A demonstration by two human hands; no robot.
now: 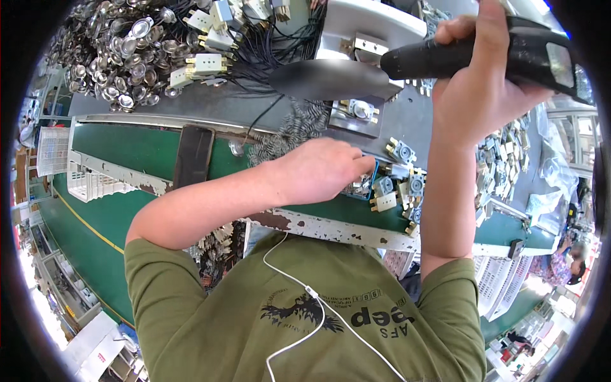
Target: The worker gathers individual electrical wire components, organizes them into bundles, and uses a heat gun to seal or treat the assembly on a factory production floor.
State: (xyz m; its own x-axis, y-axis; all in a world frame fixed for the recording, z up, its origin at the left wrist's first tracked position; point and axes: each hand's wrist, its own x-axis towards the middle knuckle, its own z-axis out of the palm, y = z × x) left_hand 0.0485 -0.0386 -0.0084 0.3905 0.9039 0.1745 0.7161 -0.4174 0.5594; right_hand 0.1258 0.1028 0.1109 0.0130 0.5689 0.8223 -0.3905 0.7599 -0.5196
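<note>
My right hand (474,95) is raised at the upper right, fingers wrapped round a black hand-held power tool (439,58). The tool lies almost level, its narrower end toward the left, beside a metal fixture (371,48). A smooth grey, blurred shape (331,79) lies in front of that end; what it is I cannot tell. My left hand (324,169) is closed, fingertips together over a small blue-edged tray (374,180) of tiny metal parts. Whatever those fingers hold is hidden. Right of the tray lie several white-and-grey plug-like parts with brass-coloured pins (401,151). Another sits in a metal block (359,109).
Round shiny metal parts (127,63) are heaped at the back left, next to white connectors (207,63) with black wires. Small springs (289,127) lie left of the block. A phone (194,156) rests on the green bench. More parts (506,149) lie at right; a person (563,267) is beyond.
</note>
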